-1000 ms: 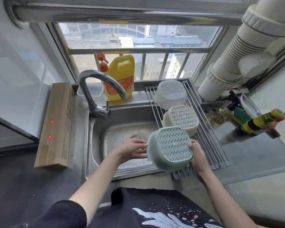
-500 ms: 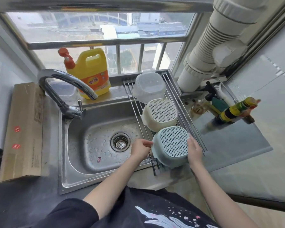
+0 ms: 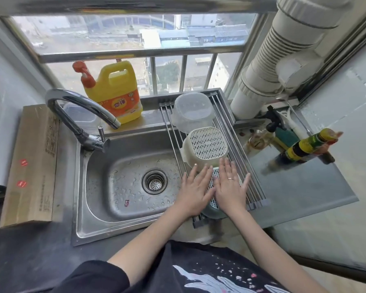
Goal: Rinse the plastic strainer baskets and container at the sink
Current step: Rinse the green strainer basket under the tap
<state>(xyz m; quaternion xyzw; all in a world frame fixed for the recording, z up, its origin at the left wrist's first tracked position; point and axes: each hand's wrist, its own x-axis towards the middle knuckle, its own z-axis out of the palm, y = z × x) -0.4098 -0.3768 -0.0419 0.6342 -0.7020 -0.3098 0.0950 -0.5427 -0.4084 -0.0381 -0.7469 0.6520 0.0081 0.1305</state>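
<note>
The green strainer basket lies upside down on the drying rack at the lower centre of the frame, mostly covered by the two hands. The left hand and the right hand lie flat on its perforated bottom, side by side, fingers straight; neither grip is closed on anything. The step seems to be to settle the basket on the rods. To do it well, the person should press evenly so the rim sits across several rods and does not tip toward the sink, then lift both palms straight up.

Just above it in the frame, the cream strainer basket also stands inverted, touching the fingertips or very near to them. Higher on the rack, the clear container is turned over too. All three seem to hold nothing.

The sink is wet with drops, and no water runs from the faucet. The yellow detergent jug stands at the upper left, behind the faucet.
</note>
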